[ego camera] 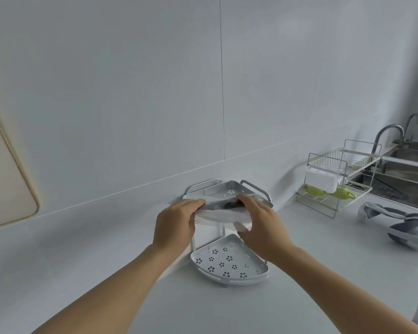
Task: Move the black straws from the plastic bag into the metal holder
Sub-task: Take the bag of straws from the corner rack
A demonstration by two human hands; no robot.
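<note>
1. The black straws (231, 205) show only as a dark, blurred bunch between our two hands, still inside the plastic bag (217, 214); we cannot tell how many there are.
2. Our left hand (175, 222) grips the bag's left end with fingers curled over its top edge. Our right hand (260, 221) holds the right end the same way, fingertips reaching in toward the dark bunch, though we cannot tell whether they touch the straws themselves.
3. Just behind and below our hands stands the metal holder (229, 262), a two-tier corner rack. The bag hangs over the front rim of its upper tier, and the lower tier sits beneath our wrists with nothing in it that we can see.
4. We judge the task barely begun: the bag is at the holder, and no straw lies on either tier. Left to do: open the bag, draw the straws out, and lay them in the rack.
5. Far out to the right of our right hand sit a dish rack (336, 182), a sink (405, 169) and a grey cloth (396, 220).
</note>
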